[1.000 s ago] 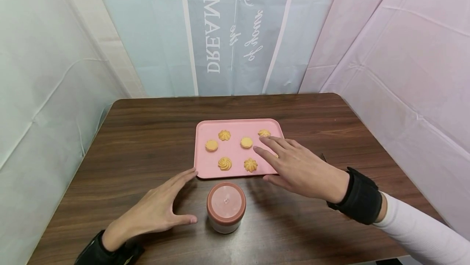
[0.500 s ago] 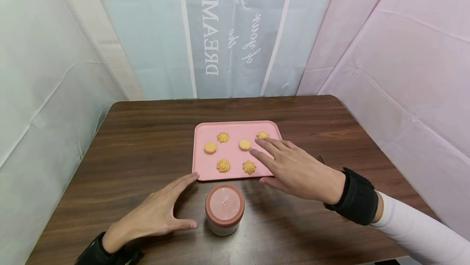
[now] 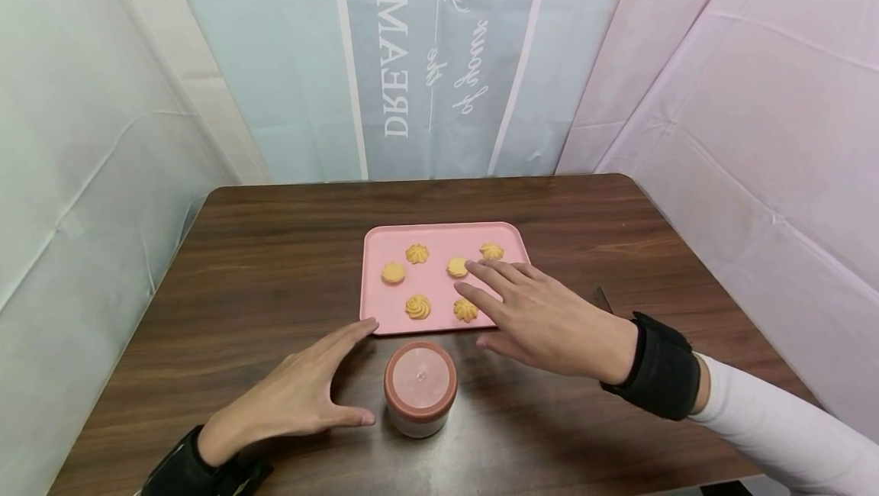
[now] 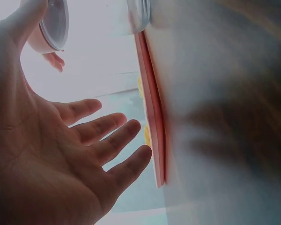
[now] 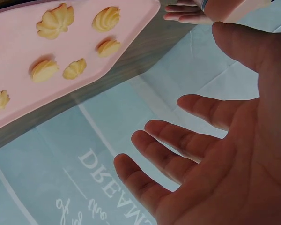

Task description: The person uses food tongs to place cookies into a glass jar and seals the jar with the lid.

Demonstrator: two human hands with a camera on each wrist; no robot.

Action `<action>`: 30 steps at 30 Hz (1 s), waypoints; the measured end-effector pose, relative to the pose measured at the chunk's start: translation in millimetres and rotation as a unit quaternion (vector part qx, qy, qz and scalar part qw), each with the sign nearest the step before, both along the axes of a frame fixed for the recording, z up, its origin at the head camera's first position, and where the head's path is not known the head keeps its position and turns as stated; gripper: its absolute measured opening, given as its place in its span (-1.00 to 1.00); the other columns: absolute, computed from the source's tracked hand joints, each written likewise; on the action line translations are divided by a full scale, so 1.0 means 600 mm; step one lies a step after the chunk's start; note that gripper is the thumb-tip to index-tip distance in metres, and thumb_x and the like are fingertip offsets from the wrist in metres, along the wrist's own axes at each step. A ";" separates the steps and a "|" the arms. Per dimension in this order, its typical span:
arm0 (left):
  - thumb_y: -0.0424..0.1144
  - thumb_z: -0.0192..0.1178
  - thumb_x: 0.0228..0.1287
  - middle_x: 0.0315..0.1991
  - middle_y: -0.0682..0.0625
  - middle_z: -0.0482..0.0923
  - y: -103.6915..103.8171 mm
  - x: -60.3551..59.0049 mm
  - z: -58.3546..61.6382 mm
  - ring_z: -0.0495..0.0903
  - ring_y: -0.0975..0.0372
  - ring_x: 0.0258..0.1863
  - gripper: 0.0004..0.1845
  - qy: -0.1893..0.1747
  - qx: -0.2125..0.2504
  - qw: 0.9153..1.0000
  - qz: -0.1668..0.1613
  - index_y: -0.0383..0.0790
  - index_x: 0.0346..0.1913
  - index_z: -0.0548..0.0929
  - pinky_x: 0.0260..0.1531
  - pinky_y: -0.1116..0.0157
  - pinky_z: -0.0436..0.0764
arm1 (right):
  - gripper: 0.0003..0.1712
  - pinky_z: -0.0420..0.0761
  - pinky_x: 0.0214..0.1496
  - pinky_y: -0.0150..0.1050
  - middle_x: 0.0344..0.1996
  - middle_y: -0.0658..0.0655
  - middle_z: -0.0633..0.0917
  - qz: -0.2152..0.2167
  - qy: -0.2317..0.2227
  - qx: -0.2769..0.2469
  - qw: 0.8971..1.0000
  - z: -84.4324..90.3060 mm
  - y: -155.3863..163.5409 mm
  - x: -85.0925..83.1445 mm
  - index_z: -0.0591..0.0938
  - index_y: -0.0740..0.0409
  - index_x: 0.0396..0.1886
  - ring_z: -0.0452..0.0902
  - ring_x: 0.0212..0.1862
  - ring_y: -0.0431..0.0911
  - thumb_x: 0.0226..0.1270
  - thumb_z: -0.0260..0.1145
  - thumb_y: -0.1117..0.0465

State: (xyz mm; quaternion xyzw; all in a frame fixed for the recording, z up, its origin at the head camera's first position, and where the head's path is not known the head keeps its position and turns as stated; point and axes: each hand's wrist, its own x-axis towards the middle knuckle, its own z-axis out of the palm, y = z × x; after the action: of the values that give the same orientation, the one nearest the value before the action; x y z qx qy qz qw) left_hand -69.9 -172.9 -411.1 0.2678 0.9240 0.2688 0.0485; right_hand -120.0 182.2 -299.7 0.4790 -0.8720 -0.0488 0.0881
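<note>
A pink tray bearing several yellow piped cookies lies on the table. Nearer the person stands an upright jar with a reddish-brown lid. To the jar's left, my left hand holds nothing, thumb pointing towards the jar, fingertips overlapping the tray's near left corner. My right hand, fingers spread and empty, is above the tray's right side and hides part of it. The left wrist view shows relaxed fingers beside the tray's edge; in the right wrist view the cookies lie beyond the fingers.
The dark wood-grain table has rounded far corners. A blue-grey curtain with reversed lettering hangs behind it, and pale sheets close in both sides. A small dark object shows behind the right wrist.
My right hand has shifted slightly left over the tray, uncovering more of the far right cookie. My left hand has edged a little right. Tray and jar stay put.
</note>
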 end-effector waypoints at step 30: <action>0.50 0.50 -0.06 0.53 -0.03 0.39 0.038 -0.008 -0.003 0.48 0.06 0.44 0.27 0.025 0.033 0.998 -0.047 -0.08 0.64 0.25 0.32 -0.08 0.56 | -0.17 0.47 0.47 0.11 0.52 0.29 0.44 0.028 0.019 0.049 0.998 0.010 -0.036 0.019 0.44 0.10 0.54 0.37 0.52 0.16 0.46 0.41 -0.21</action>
State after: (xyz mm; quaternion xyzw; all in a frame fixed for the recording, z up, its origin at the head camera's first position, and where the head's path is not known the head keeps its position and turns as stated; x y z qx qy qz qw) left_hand -74.8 -150.1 -412.8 0.3194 0.9019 0.2895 0.0288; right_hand -108.6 160.7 -293.6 0.5058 -0.8531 -0.0981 0.0824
